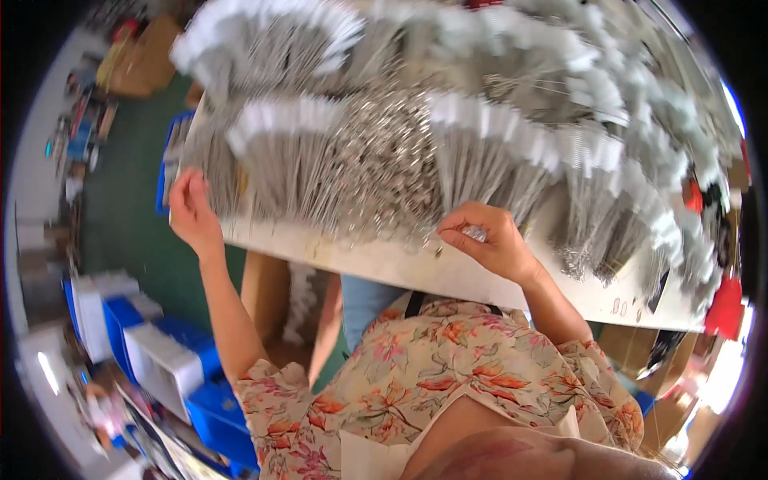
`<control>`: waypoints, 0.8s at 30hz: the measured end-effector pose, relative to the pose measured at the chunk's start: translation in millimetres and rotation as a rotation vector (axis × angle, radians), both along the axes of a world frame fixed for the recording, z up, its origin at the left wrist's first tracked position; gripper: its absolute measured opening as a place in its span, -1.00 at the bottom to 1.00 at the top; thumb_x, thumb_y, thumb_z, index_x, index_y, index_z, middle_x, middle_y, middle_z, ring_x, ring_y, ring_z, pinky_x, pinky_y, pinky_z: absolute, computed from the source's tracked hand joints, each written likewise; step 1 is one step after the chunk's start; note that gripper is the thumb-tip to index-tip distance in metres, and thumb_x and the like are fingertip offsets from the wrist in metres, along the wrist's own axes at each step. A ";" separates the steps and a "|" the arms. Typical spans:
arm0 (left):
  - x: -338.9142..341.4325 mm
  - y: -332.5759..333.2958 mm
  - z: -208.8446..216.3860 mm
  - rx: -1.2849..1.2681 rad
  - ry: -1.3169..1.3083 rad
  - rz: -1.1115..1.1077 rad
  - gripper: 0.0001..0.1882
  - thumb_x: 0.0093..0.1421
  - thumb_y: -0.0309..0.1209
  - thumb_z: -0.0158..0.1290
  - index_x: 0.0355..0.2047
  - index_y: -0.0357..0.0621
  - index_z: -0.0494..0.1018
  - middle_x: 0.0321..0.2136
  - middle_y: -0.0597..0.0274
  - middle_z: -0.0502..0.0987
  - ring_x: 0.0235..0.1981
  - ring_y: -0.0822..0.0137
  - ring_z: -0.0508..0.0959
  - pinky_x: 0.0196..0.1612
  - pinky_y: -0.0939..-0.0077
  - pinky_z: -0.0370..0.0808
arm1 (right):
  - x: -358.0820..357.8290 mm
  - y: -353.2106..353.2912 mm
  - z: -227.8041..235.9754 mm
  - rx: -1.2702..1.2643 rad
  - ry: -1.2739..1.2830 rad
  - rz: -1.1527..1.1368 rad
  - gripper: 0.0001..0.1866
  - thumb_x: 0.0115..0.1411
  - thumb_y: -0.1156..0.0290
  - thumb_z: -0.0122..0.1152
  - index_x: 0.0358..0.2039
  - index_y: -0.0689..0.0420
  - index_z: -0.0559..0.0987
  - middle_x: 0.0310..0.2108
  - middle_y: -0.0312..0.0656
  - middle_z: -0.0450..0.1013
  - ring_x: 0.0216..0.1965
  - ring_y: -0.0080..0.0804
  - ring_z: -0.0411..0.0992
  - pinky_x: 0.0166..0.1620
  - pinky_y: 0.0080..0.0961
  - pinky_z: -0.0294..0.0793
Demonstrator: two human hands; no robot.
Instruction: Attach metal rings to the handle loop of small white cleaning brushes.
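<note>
At the table's left edge is my left hand (pixel 194 214), its fingers bent together beside upright-looking thin wire stems; what they hold, if anything, cannot be made out. My right hand (pixel 488 234) is closed in a pinch over the table's front, at the right of a heap of small shiny metal pieces (pixel 384 156). Something small and shiny shows within its curled fingers. Left of the heap lies a row of thin wire-stemmed brushes (pixel 280 160) with white bristle ends pointing away from me. More such wire-stemmed brushes (pixel 488 152) lie right of the heap. The bundles look blurred.
Further brush bundles (pixel 272 40) cover the pale table (pixel 360 260) toward the back and right. Below its front edge stands an open cardboard box (pixel 268 296). Blue and white bins (pixel 164 356) are on the green floor (pixel 120 208) at the left.
</note>
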State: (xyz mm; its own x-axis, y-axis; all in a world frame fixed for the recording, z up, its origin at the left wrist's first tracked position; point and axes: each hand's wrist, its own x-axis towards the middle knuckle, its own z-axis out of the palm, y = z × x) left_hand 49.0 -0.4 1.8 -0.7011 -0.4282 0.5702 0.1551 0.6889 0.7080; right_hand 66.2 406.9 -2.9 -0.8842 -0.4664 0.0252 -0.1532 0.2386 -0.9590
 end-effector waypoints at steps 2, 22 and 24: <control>-77.8 34.8 39.8 -0.105 -0.048 -0.222 -0.82 0.20 -0.44 -0.06 -0.23 -0.26 0.43 -0.31 0.19 0.52 -0.33 0.41 0.52 -0.26 0.57 0.44 | -11.7 22.9 21.8 -0.006 0.020 -0.060 -0.88 0.06 0.50 0.19 -0.36 0.22 0.54 -0.44 -0.20 0.47 -0.43 -0.51 0.44 -0.34 -0.60 0.43; -251.8 62.5 14.0 -0.831 -0.539 -0.180 -0.84 0.10 -0.36 -0.02 -0.42 -0.21 0.45 -0.58 0.16 0.51 -0.53 0.26 0.53 -0.44 0.39 0.44 | -261.6 51.2 25.8 0.995 0.352 -0.418 -0.84 -0.04 0.38 0.08 -0.42 0.04 0.57 -0.38 -0.16 0.51 -0.34 -0.08 0.48 -0.27 -0.21 0.47; -259.8 50.7 18.6 -0.620 -0.646 -0.238 -0.86 0.08 -0.37 0.00 -0.45 -0.19 0.45 -0.58 0.17 0.52 -0.55 0.28 0.53 -0.47 0.42 0.44 | -262.9 52.4 23.7 0.879 0.329 -0.447 -0.84 -0.05 0.35 0.09 -0.43 0.02 0.57 -0.39 -0.16 0.51 -0.34 -0.10 0.48 -0.27 -0.22 0.47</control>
